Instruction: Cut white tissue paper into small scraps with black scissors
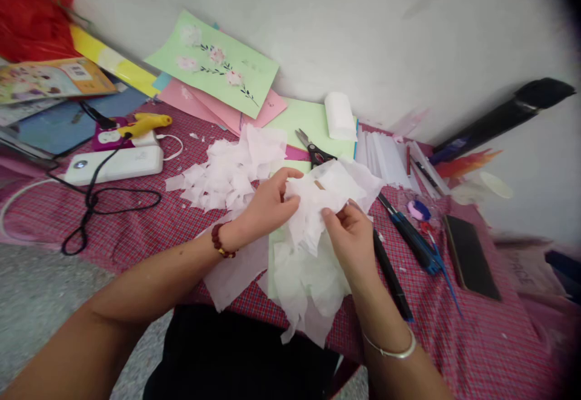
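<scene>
My left hand [267, 206] and my right hand [349, 236] both pinch a bunch of thin white tissue paper [318, 200] held just above the red checked cloth [149, 224]. The left fingers curl over its left edge; the right thumb and fingers grip its lower right side. More loose tissue sheets [304, 285] hang and lie under my hands, over a pale green card. A heap of cut tissue pieces [231, 173] lies just left of and behind my left hand. A bead bracelet is on my left wrist, a metal bangle on the right.
Black-handled scissors [313, 149] lie behind the paper. A tissue roll [340, 115] and a green flower card [213, 64] lean at the wall. A yellow glue gun [143, 124], a white power strip [115, 164] and black cable sit left. Pens [411, 236] and a dark phone [469, 258] lie right.
</scene>
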Demonstrator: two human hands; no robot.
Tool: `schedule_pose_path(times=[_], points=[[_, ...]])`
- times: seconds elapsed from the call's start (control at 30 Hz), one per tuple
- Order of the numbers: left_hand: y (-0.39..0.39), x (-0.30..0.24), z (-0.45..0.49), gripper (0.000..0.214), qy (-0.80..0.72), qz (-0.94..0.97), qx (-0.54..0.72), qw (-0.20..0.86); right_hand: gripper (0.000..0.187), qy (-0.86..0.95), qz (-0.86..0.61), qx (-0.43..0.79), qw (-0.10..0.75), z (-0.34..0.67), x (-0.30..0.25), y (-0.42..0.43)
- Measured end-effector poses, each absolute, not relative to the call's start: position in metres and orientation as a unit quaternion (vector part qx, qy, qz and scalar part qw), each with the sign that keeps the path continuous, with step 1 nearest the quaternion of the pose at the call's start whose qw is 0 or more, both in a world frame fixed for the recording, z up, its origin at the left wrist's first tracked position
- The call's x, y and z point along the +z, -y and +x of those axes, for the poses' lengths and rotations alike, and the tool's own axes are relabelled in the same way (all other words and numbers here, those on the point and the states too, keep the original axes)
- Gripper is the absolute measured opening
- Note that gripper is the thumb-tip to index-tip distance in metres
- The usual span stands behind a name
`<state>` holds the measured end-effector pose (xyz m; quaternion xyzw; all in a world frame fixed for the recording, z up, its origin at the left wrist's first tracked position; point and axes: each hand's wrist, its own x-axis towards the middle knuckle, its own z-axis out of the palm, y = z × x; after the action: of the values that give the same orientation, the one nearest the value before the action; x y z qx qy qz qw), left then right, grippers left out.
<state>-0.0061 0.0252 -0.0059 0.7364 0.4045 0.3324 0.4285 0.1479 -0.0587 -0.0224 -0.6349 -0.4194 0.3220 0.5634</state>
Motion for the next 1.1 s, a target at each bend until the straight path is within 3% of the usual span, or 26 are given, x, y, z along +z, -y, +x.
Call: schedule_pose_path(times=[0.4,0.6,0.73,0.93,1.03,1.1], points=[[-0.026,-0.001,-0.014,0.039,-0.394,0.8,0.349,0.289,0.011,0.281,-0.599,0.37,0.652,0.153,-0.019,0.053],[-0.025,0.0,-0.014,0.052,-0.411,0.857,0.186,0.25,0.011,0.314,-0.607,0.357,0.637,0.154,-0.02,0.053],[-0.034,-0.002,-0.012,0.065,-0.436,0.817,0.159,0.341,0.016,0.372,-0.597,0.367,0.609,0.153,-0.021,0.054],[-0.049,-0.007,-0.011,0.037,-0.396,0.685,0.261,0.553,0.021,0.524,-0.586,0.317,0.531,0.15,-0.02,0.059],[-0.047,-0.003,-0.014,0.029,-0.331,0.638,0.266,0.643,0.019,0.54,-0.571,0.382,0.486,0.156,-0.02,0.061],[-0.043,0.004,-0.017,0.029,-0.31,0.639,0.281,0.645,0.021,0.51,-0.535,0.47,0.483,0.161,-0.02,0.061]])
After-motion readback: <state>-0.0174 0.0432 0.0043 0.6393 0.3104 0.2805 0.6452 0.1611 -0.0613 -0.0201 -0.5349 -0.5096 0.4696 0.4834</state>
